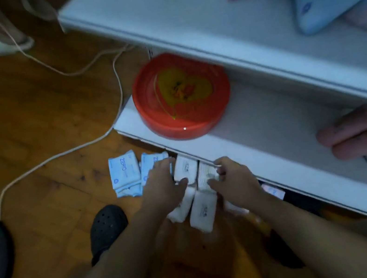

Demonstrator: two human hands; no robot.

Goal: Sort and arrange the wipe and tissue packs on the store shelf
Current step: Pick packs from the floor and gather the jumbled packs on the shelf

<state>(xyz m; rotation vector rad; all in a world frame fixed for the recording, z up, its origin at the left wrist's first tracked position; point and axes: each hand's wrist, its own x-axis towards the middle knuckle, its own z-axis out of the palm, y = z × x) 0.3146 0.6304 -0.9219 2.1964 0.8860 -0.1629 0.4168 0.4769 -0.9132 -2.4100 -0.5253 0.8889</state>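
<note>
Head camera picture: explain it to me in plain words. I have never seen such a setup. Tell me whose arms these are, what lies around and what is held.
There is no machine here. A person wears a camera on the head, so this single picture looks forward and down along their own two bare arms. The left hand and the right hand reach to a cluster of white packs lying on the wooden floor at the foot of a white shelf. Blue packs lie just left of them. A round red tin sits on the lower shelf board. The right hand's fingers and thumb curl round the far white pack. The left hand lies over the packs, but blur hides whether it grips one.
</note>
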